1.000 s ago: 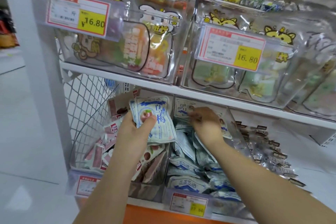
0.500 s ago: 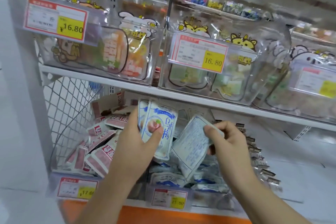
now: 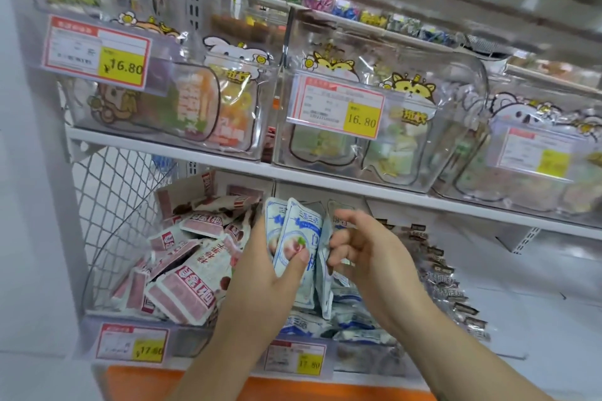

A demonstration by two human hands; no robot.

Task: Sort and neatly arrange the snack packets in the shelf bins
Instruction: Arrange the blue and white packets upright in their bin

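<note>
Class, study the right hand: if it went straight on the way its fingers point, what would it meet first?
Probably the blue-and-white packets held in the left hand, close to the fingertips of the right hand; depth unclear.

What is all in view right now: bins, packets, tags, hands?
Held packets: several, blue-white, fanned above the middle lower bin.
Loose packets: many, blue-white, in that bin.
Pink-white packets: many, left lower bin.
Dark packets: many, right of the bins.
Clear bins: three, cartoon pouches inside, upper shelf.
Price tags: five, red-yellow, bin fronts.
Left hand: grip on the fan.
Right hand: fingers curled at the fan's right edge.
</note>
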